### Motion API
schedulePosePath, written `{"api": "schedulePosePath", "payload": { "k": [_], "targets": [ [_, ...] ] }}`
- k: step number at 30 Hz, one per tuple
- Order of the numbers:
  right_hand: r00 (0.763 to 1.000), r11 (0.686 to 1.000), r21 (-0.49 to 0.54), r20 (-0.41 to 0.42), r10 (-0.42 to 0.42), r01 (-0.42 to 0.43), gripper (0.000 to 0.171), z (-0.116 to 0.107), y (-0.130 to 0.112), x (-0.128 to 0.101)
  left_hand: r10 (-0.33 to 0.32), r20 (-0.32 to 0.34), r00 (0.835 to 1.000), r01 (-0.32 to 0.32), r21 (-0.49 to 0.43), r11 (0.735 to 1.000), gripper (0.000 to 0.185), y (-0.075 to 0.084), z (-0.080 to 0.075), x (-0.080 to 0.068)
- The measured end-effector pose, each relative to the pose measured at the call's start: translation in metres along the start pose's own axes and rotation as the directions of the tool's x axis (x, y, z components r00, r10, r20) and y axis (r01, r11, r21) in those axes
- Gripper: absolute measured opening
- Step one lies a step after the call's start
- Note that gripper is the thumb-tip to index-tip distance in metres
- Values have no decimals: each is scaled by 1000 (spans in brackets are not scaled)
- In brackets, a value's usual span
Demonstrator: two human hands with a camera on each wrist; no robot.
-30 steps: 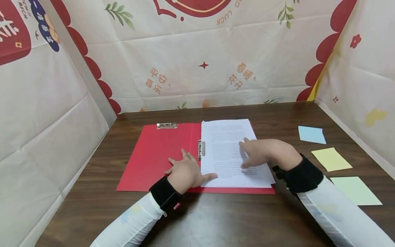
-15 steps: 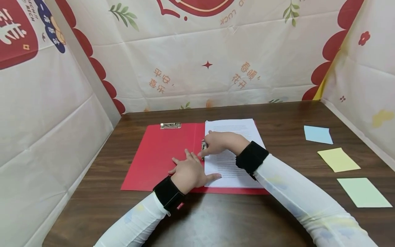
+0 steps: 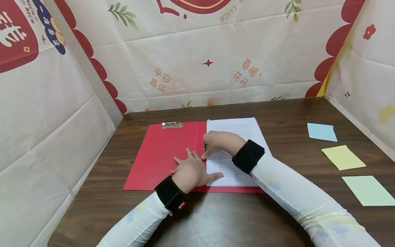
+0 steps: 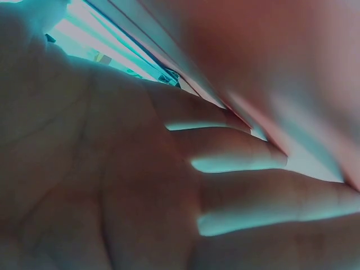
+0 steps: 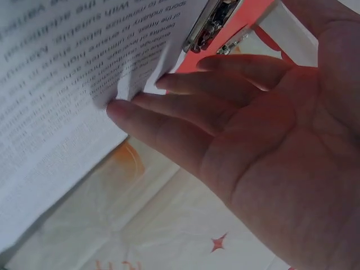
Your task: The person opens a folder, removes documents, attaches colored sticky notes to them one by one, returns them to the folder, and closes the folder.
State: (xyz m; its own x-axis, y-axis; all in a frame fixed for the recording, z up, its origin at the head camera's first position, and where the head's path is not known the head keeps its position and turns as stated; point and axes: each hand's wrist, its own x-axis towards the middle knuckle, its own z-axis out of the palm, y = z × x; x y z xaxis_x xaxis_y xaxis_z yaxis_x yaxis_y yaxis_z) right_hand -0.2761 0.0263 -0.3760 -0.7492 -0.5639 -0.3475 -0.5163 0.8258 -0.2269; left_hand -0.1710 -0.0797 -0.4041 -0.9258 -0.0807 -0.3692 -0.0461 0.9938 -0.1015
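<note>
An open red folder (image 3: pixel 160 154) lies on the brown table, with a stack of printed white paper (image 3: pixel 243 128) on its right half. My left hand (image 3: pixel 189 169) lies flat on the folder beside the spine, its thumb on the paper's lower left corner. In the left wrist view the left hand (image 4: pixel 140 185) fills the frame, palm and straight fingers. My right hand (image 3: pixel 216 142) reaches across to the metal spine clip (image 3: pixel 205 147). In the right wrist view its fingertips (image 5: pixel 115 107) touch the paper (image 5: pixel 67 84) at its edge, just below the clip (image 5: pixel 211 25). The thumb is hidden.
A second metal clip (image 3: pixel 172 125) sits at the top of the folder's left half. A blue note (image 3: pixel 322 132), a yellow note (image 3: pixel 343 157) and a green note (image 3: pixel 368 190) lie at the table's right. Patterned cloth walls enclose the table on three sides.
My right hand has moved left from the middle of the page to the spine clip and has stayed there. The left hand has not moved.
</note>
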Motion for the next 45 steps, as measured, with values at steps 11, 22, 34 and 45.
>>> {"api": "schedulePosePath", "payload": {
  "k": [11, 22, 34, 45],
  "targets": [
    [998, 999, 24, 48, -40, 39, 49, -12, 6, -2, -3, 17, 1000, 3, 3, 1000, 126, 1, -6, -4],
    [967, 978, -95, -154, -201, 188, 17, -52, 10, -2, -5, 8, 1000, 5, 5, 1000, 129, 3, -3, 1],
    [966, 985, -131, -218, -136, 109, 20, -36, 32, 44, -3, 3, 1000, 3, -23, 1000, 128, 4, 0, 2],
    [979, 995, -94, -195, -53, 35, 31, -27, 36, 46, -10, -4, 1000, 10, -30, 999, 128, 1, -1, 1]
  ]
}}
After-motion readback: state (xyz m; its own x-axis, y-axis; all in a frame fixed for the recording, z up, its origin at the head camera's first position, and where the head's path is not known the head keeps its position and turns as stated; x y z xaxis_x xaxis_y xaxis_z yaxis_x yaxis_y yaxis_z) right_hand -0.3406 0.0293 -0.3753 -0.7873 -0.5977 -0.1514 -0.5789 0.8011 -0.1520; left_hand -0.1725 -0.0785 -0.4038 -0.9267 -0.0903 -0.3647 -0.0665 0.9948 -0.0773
